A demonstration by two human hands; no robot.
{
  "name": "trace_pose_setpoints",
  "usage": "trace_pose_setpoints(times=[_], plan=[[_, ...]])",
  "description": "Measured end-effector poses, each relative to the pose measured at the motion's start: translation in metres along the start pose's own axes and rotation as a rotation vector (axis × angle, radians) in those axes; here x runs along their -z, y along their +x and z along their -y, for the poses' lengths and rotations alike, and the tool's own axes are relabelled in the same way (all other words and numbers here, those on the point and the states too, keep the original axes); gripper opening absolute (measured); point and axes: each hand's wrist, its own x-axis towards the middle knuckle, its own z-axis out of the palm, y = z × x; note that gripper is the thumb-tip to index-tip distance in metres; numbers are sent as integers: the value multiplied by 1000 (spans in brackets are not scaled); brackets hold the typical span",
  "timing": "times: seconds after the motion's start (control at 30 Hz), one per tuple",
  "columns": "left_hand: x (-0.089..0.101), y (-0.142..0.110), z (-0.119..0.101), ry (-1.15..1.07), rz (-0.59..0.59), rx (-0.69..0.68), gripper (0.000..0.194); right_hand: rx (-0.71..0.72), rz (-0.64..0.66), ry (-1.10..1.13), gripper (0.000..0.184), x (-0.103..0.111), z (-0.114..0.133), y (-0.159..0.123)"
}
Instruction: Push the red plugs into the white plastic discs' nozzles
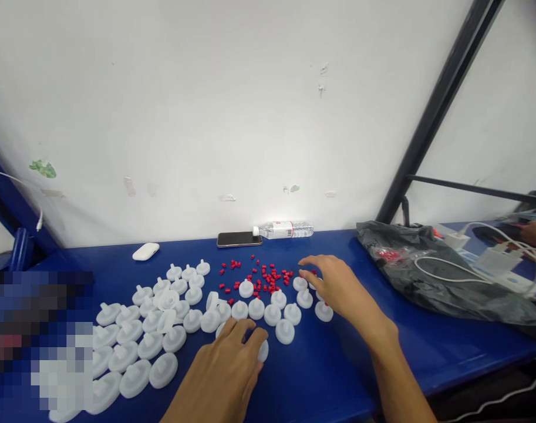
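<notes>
Many white plastic discs with a stub (162,317) lie spread over the blue table (426,346). Behind them is a scatter of small red caps (268,276). My left hand (228,367) rests palm down on the table, its fingers curled over a white disc (262,351) near the front. My right hand (333,285) reaches forward at the right end of the red caps, fingers bent and apart, hovering over the white discs there. I cannot see anything held in it.
A phone (239,239) and a lying water bottle (285,230) sit against the white wall. A white earbud case (145,251) lies at the back left. A black plastic bag (426,264) with white cables and chargers (492,264) fills the right side.
</notes>
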Motion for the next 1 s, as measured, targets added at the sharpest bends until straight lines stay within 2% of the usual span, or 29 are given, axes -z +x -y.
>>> trace_pose_setpoints(times=[0.2, 0.33, 0.43, 0.53, 0.77, 1.0], plan=[[-2, 1, -2, -5, 31, 2, 40, 115, 58, -26, 29, -4, 12, -2], [-3, -3, 1, 44, -95, -38, 46, 186, 148, -69, 32, -13, 11, -3], [-2, -5, 2, 68, -206, -75, 44, 192, 170, -92, 31, -17, 7, -3], [1, -5, 2, 62, -241, -81, 40, 196, 162, -103, 27, -17, 8, -2], [7, -4, 2, 9, -213, -49, 35, 228, 203, -87, 35, -13, 21, -6], [9, -4, 2, -7, -158, -27, 35, 226, 209, -58, 18, -14, 24, -3]])
